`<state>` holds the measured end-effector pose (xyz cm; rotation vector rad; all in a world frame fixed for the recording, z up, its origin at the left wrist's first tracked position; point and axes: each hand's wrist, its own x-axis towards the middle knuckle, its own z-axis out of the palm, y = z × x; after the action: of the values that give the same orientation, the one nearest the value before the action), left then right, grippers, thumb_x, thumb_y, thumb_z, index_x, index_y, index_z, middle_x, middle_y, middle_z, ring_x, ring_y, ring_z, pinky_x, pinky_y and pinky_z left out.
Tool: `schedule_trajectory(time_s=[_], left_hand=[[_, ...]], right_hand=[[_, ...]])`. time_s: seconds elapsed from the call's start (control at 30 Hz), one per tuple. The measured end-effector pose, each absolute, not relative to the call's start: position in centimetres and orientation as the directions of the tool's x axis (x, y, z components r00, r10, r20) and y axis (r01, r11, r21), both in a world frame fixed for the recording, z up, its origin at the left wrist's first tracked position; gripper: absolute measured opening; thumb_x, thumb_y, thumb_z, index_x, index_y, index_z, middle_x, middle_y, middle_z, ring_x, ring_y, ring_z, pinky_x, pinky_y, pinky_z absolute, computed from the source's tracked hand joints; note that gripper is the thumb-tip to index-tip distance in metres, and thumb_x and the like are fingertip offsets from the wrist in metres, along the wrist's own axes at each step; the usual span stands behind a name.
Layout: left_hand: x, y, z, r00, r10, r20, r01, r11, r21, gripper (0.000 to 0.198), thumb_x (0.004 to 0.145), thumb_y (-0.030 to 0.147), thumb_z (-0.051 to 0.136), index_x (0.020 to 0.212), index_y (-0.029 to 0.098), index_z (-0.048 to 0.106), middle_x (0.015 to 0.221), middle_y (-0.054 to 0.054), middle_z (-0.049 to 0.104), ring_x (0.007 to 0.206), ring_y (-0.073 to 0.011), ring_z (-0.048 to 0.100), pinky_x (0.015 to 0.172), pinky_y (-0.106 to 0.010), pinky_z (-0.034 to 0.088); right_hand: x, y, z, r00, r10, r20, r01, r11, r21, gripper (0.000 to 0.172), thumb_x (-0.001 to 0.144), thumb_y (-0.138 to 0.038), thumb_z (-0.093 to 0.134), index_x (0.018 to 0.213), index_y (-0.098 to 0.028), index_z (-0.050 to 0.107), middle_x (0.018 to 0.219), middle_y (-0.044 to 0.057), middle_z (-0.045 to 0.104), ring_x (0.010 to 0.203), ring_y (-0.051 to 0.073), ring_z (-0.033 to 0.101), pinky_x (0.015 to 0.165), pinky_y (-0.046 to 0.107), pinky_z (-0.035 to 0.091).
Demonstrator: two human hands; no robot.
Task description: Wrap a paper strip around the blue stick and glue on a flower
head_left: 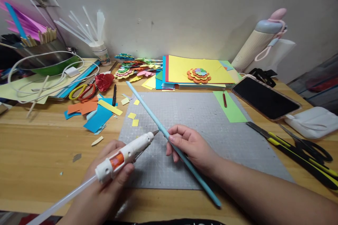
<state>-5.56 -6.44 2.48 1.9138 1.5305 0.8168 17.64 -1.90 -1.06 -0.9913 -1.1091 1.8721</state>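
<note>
My left hand [105,179] is closed around a white glue gun [126,153] with an orange trigger; a clear glue stick pokes out of its rear toward the lower left. Its metal nozzle points right and nearly touches a long light-blue paper stick [148,109]. My right hand [191,146] grips that stick near its middle, fingers wrapped over it. The stick slants from upper left to lower right above the grey cutting mat [211,123].
Coloured paper sheets [182,66] with a layered paper flower [199,75] lie at the back. A phone [265,97], green strip, scissors [303,144] and a utility knife lie right. Paper scraps, a red paper flower [104,81], cables and a cup of glue sticks sit left.
</note>
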Motion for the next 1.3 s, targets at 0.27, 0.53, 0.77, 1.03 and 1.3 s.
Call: schedule_trajectory(time_s=[0.27,0.53,0.77,1.03,1.3], left_hand=[[-5.71,-6.45,2.00,0.146,0.979,0.139,0.657,-0.201,0.726,0.018,0.086,0.041,0.051,0.078,0.026,0.056,0.074,0.000,0.059,0.068,-0.0183,0.061,0.052,-0.024,0.047],[-5.70,-6.57,1.75,0.148,0.979,0.141,0.673,-0.205,0.711,0.017,0.086,0.039,0.052,0.078,0.025,0.053,0.071,0.001,0.054,0.060,-0.0151,0.055,0.055,-0.025,0.046],[-5.91,-6.60,1.61,0.155,0.983,0.098,0.677,-0.178,0.714,0.019,0.086,0.041,0.051,0.077,0.025,0.053,0.070,0.001,0.055,0.061,-0.0164,0.055,0.055,-0.026,0.046],[-5.96,-6.58,1.69,0.126,0.975,0.181,0.680,-0.218,0.700,0.015,0.084,0.040,0.054,0.085,0.027,0.062,0.085,-0.004,0.067,0.075,-0.0209,0.063,0.060,-0.028,0.050],[-6.02,-6.74,1.87,0.134,0.973,0.190,0.678,-0.230,0.698,0.014,0.083,0.038,0.054,0.086,0.028,0.062,0.083,-0.003,0.068,0.072,-0.0212,0.063,0.060,-0.029,0.051]], right_hand=[[17.64,-1.94,-1.23,-0.437,0.863,-0.253,-0.200,-0.367,-0.908,0.024,0.083,-0.042,0.063,0.088,-0.020,0.053,0.064,-0.001,0.067,0.046,0.008,0.053,0.046,0.022,0.035],[17.59,-1.98,-1.05,-0.437,0.862,-0.258,-0.193,-0.370,-0.909,0.025,0.082,-0.042,0.064,0.086,-0.020,0.052,0.063,-0.001,0.066,0.046,0.008,0.052,0.045,0.022,0.034],[17.62,-1.97,-1.13,-0.436,0.862,-0.260,-0.195,-0.373,-0.907,0.025,0.082,-0.042,0.063,0.087,-0.020,0.053,0.063,-0.002,0.066,0.046,0.008,0.052,0.046,0.022,0.035],[17.63,-1.94,-1.04,-0.427,0.863,-0.269,-0.181,-0.373,-0.910,0.024,0.082,-0.042,0.062,0.087,-0.020,0.052,0.064,-0.001,0.066,0.046,0.008,0.052,0.046,0.022,0.035],[17.63,-1.93,-0.93,-0.413,0.866,-0.281,-0.172,-0.377,-0.910,0.023,0.082,-0.041,0.062,0.087,-0.020,0.053,0.064,-0.001,0.066,0.046,0.009,0.052,0.044,0.022,0.034]])
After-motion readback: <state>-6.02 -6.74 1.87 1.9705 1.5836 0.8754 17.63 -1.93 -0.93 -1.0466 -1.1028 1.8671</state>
